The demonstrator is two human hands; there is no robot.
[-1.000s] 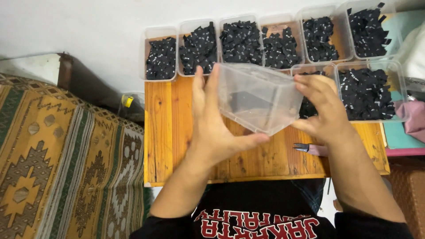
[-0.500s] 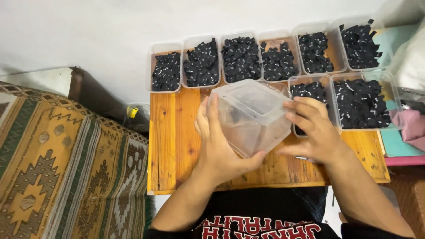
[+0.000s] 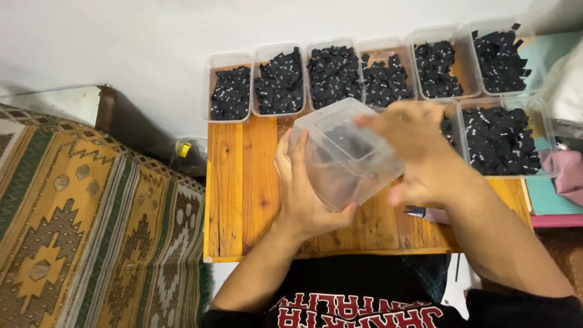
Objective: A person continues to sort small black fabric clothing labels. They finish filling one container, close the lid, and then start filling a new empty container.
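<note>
Compared with the frame half a second back, the clear plastic tub (image 3: 345, 155) has turned further, so its flat bottom now faces up toward the camera and its open mouth points down and away; compared with a full second back, it has swung round from lying mouth-sideways between the palms; the right hand has also slid from the tub's right side up onto its top, and is smeared by motion.

The left hand (image 3: 306, 191) has a wide, half-open grip; its palm cups the tub's near left wall, fingers stretched up along that wall, thumb hooked beneath the lower corner; so it carries the tub. The right hand (image 3: 419, 152) lies spread over the tub's upper right edge, fingers loosely extended and touching the plastic; whether it clasps or merely rests is lost in the blur.

The tub is held in the air just above the middle of the wooden worktop (image 3: 243, 188), tilted, with no visible contents. Behind it, along the far edge of the worktop by the white wall, stands a row of clear tubs (image 3: 370, 70) filled with small black pieces; another filled tub (image 3: 501, 136) sits to the right, near the right hand. A small dark tool (image 3: 419, 211) lies on the worktop just under the right wrist. A patterned rug (image 3: 79, 231) covers the floor to the left.
</note>
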